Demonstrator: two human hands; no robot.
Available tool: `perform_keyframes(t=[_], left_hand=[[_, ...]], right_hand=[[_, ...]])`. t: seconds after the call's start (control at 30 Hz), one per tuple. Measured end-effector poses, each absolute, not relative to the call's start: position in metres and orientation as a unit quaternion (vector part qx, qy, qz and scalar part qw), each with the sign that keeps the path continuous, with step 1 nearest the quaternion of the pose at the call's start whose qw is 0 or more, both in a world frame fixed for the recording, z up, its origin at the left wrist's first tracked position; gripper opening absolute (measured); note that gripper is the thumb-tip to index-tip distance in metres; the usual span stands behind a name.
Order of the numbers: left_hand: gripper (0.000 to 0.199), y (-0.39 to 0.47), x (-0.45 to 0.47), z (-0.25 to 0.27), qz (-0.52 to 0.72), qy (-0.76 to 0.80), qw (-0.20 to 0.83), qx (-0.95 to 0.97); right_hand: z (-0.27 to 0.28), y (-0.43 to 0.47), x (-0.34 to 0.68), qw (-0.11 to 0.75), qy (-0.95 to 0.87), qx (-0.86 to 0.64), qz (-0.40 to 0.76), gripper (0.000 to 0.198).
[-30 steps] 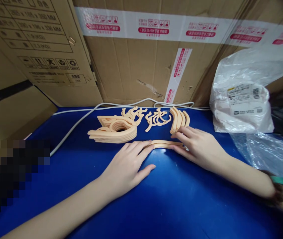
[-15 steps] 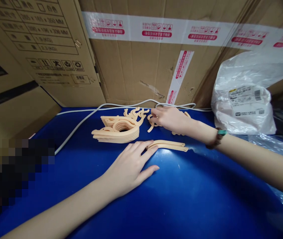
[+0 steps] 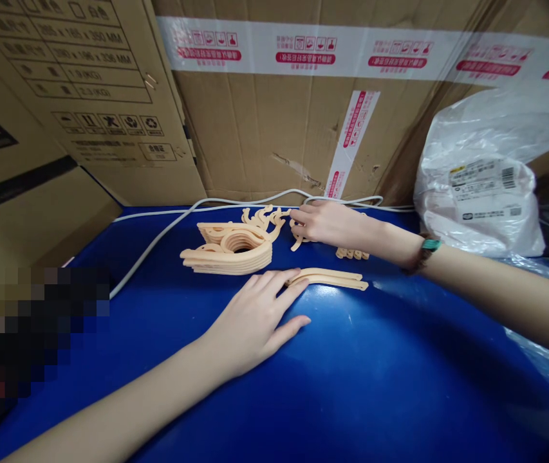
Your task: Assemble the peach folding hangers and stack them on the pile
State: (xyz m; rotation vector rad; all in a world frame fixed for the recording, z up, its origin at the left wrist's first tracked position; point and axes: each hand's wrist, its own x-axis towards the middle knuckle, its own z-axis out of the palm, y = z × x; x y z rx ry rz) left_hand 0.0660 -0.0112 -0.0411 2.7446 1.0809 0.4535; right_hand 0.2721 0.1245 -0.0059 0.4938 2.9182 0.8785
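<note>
My left hand (image 3: pixel 259 318) lies palm down on the blue tabletop, fingers stretched out and thumb apart. Its fingertips rest on the left ends of two long, curved beige strips (image 3: pixel 332 278), which look like folding-hanger arms. My right hand (image 3: pixel 334 225) reaches over small hook-shaped beige pieces (image 3: pixel 296 244) at the back, fingers bent down and closed among them. What its fingertips pinch is hidden. Between the hands and the left boxes stands a neat stack of curved beige pieces (image 3: pixel 228 262). Behind it lie loose hook-shaped pieces (image 3: pixel 260 218). Small beige ends (image 3: pixel 353 254) show under my right wrist.
A large cardboard box (image 3: pixel 255 128) closes off the back, with another printed box (image 3: pixel 124 83) at left. A white cable (image 3: pixel 158 239) runs along the back. At right are a white plastic-wrapped package (image 3: pixel 481 199) and clear film (image 3: pixel 539 354). The left edge is blurred out.
My right hand has shifted slightly left and down among the hook-shaped pieces, baring more small ends under the wrist. My left hand stays on the strips. The view has moved slightly.
</note>
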Motion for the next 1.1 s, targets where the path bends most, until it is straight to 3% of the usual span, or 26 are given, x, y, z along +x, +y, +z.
perform_keyframes(t=[0.4, 0.63, 1.1], left_hand=[[0.046, -0.010, 0.066, -0.040, 0.146, 0.363, 0.088, 0.916], [0.045, -0.013, 0.065, -0.039, 0.152, 0.362, 0.087, 0.916], [0.046, -0.012, 0.065, -0.041, 0.147, 0.361, 0.081, 0.917]], right_hand=[[0.002, 0.126, 0.269, 0.041, 0.946, 0.161, 0.279, 0.020], [0.013, 0.117, 0.280, 0.000, 0.922, 0.223, 0.318, 0.025], [0.011, 0.108, 0.263, -0.106, 0.903, 0.303, 0.285, 0.029]])
